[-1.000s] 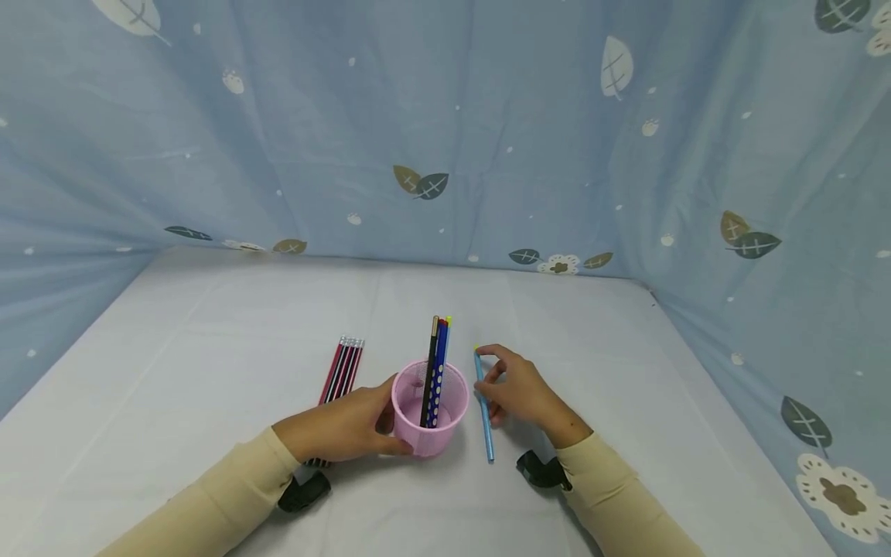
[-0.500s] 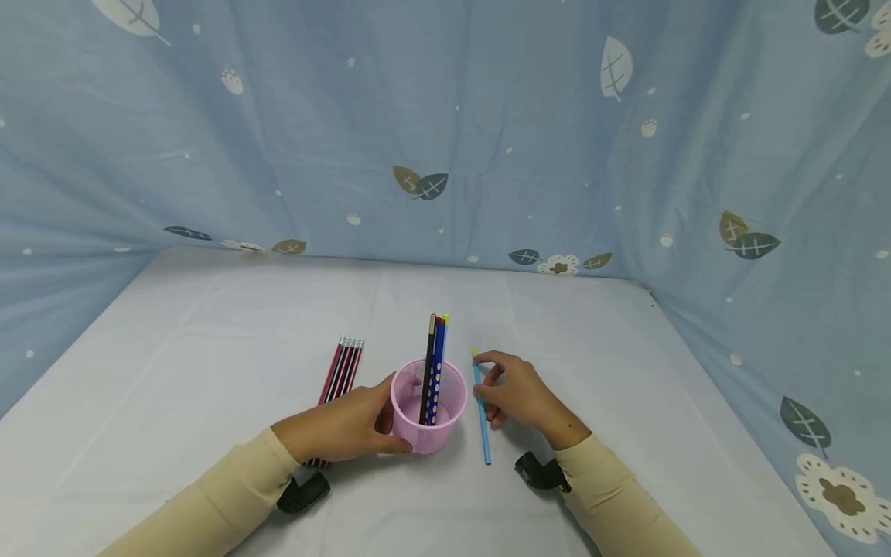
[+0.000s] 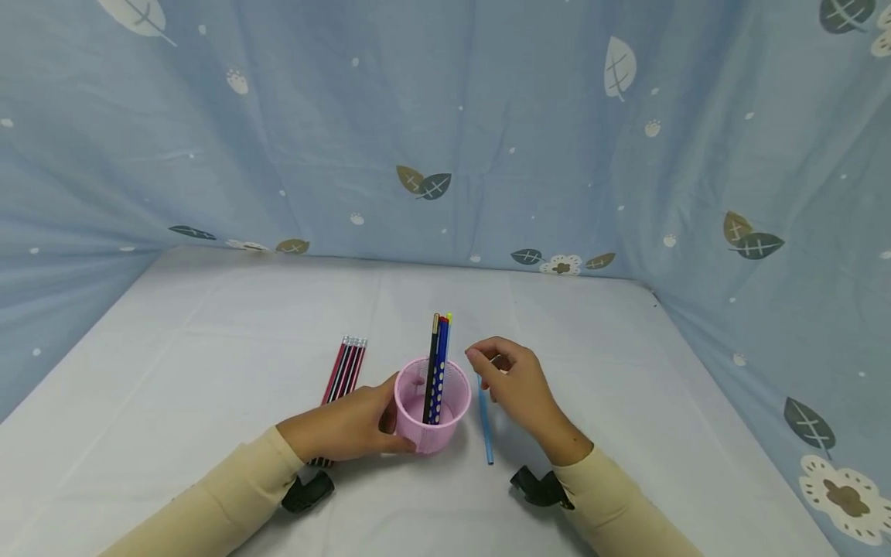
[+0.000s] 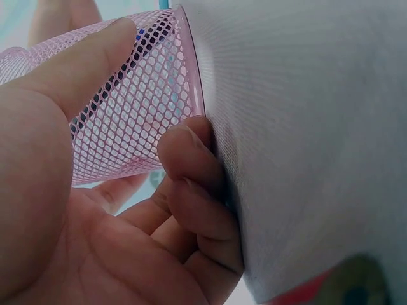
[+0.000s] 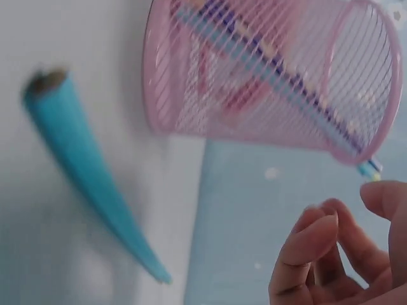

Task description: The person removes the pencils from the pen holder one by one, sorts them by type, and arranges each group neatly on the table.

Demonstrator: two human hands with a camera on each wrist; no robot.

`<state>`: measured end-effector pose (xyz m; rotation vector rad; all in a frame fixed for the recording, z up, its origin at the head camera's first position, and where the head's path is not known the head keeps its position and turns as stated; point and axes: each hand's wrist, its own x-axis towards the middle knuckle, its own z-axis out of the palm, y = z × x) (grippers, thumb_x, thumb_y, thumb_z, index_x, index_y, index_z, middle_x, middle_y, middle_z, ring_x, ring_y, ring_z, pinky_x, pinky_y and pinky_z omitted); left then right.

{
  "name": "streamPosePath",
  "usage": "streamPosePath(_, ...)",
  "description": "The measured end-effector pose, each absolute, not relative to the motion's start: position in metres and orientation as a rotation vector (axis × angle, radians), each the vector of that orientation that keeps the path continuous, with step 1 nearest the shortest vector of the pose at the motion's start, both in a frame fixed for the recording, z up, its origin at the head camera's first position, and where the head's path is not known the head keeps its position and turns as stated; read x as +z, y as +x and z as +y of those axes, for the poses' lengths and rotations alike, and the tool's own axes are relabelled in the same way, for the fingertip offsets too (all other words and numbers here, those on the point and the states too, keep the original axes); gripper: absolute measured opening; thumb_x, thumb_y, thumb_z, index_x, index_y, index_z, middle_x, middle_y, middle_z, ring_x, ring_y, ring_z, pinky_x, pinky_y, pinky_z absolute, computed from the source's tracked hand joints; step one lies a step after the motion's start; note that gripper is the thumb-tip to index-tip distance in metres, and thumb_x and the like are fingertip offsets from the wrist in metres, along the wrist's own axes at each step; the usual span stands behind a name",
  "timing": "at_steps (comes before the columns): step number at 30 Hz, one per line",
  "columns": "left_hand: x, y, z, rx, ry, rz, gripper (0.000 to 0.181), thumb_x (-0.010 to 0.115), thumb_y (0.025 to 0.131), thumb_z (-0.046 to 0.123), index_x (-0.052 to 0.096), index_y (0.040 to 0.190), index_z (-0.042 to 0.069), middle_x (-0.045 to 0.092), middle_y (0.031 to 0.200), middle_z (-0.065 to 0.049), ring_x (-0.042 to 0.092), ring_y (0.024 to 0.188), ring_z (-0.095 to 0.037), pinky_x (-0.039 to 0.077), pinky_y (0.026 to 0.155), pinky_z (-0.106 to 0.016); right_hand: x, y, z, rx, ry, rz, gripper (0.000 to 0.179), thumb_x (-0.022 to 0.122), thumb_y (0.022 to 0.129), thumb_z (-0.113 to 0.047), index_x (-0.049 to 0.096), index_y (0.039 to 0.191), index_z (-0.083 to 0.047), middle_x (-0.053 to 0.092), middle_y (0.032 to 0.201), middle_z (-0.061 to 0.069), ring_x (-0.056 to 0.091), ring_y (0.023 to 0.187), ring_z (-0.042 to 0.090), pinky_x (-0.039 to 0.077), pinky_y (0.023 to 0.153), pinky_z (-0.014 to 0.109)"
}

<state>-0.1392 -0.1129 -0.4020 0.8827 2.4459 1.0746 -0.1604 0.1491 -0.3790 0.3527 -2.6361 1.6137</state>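
In the head view, my left hand (image 3: 348, 422) holds the pink mesh pencil cup (image 3: 429, 439) from its left side, thumb in front. The left wrist view shows the thumb against the mesh (image 4: 121, 95). Several pencils stand in the cup, among them a black one (image 3: 431, 371) and a dotted blue one (image 3: 439, 379). My right hand (image 3: 515, 383) is over a light-blue pencil (image 3: 486, 433) lying right of the cup, hiding its far end. In the right wrist view, loosely curled fingers (image 5: 305, 244) are apart from that pencil and hold nothing.
Several red-and-black striped pencils (image 3: 344, 371) lie side by side left of the cup, partly behind the left hand. The white-covered table (image 3: 230, 348) ends at a blue leaf-patterned curtain (image 3: 313, 139). Black wrist devices (image 3: 539, 489) sit under both forearms.
The right hand has come off the light-blue pencil, its thumb moving up toward the index fingertip. The pencil stays on the table. The left hand and cup look nearly the same.
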Motion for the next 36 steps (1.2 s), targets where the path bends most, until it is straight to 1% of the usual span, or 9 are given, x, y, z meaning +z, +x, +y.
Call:
streamPosePath(3,-0.402,-0.14,-0.112,1.078,0.885,2.443,0.083,0.082,0.082,0.038,0.035,0.145,0.016,0.058,0.079,0.007,0.052,0.07,-0.005,0.046,0.063,-0.024,-0.378,-0.157,0.144,1.638,0.337,-2.617,0.025,0.066,0.098,-0.031,0.071,0.11,-0.01,0.068,0.1,0.007,0.064,0.083,0.022,0.056,0.066,0.026)
streamPosePath(6,-0.402,-0.14,-0.112,1.082,0.888,2.44,0.084,0.082,0.082,0.038,0.034,0.147,0.016,0.058,0.08,0.007,0.053,0.071,-0.006,0.046,0.064,-0.024,-0.376,-0.154,0.14,1.673,0.347,-2.612,0.026,0.068,0.096,-0.031,0.071,0.112,-0.011,0.071,0.104,0.004,0.064,0.094,0.019,0.055,0.077,0.028)
streamPosePath(10,-0.402,-0.14,-0.114,1.079,0.883,2.436,0.086,0.082,0.082,0.039,0.032,0.148,0.018,0.058,0.08,0.008,0.053,0.071,-0.005,0.047,0.064,-0.024,-0.376,-0.151,0.133,1.734,0.367,-2.62,0.024,0.069,0.095,-0.03,0.072,0.114,-0.015,0.071,0.106,0.002,0.062,0.1,0.018,0.051,0.086,0.033)
streamPosePath(13,-0.402,-0.14,-0.114,1.067,0.875,2.442,0.085,0.082,0.082,0.039,0.032,0.148,0.019,0.059,0.078,0.009,0.053,0.068,-0.004,0.047,0.063,-0.024,-0.376,-0.149,0.128,1.796,0.356,-2.621,0.024,0.07,0.095,-0.029,0.072,0.116,-0.017,0.069,0.109,0.002,0.062,0.104,0.018,0.047,0.091,0.036)
streamPosePath(17,-0.402,-0.141,-0.113,1.06,0.876,2.448,0.084,0.082,0.083,0.038,0.033,0.148,0.019,0.059,0.076,0.01,0.053,0.067,-0.003,0.047,0.063,-0.023,-0.377,-0.148,0.124,1.87,0.305,-2.609,0.025,0.071,0.094,-0.028,0.07,0.116,-0.017,0.067,0.113,0.002,0.061,0.106,0.021,0.049,0.09,0.034)
streamPosePath(21,-0.401,-0.141,-0.113,1.069,0.88,2.44,0.084,0.082,0.083,0.037,0.032,0.149,0.019,0.059,0.077,0.01,0.053,0.068,-0.004,0.047,0.063,-0.023,-0.38,-0.148,0.122,1.883,0.266,-2.603,0.023,0.071,0.094,-0.028,0.07,0.115,-0.018,0.067,0.112,0.002,0.061,0.105,0.021,0.051,0.086,0.033)
streamPosePath(28,-0.401,-0.141,-0.112,1.08,0.895,2.432,0.085,0.082,0.083,0.036,0.032,0.149,0.019,0.058,0.077,0.009,0.052,0.067,-0.004,0.046,0.062,-0.023,-0.38,-0.147,0.119,1.856,0.279,-2.601,0.024,0.071,0.094,-0.025,0.071,0.117,-0.019,0.069,0.11,-0.001,0.061,0.104,0.018,0.048,0.092,0.035)
streamPosePath(36,-0.399,-0.14,-0.113,1.087,0.892,2.428,0.084,0.082,0.082,0.037,0.033,0.147,0.018,0.057,0.077,0.008,0.051,0.068,-0.005,0.045,0.062,-0.023,-0.381,-0.148,0.119,1.856,0.304,-2.557,0.021,0.072,0.093,-0.023,0.071,0.113,-0.018,0.07,0.107,0.0,0.061,0.103,0.017,0.049,0.092,0.037)
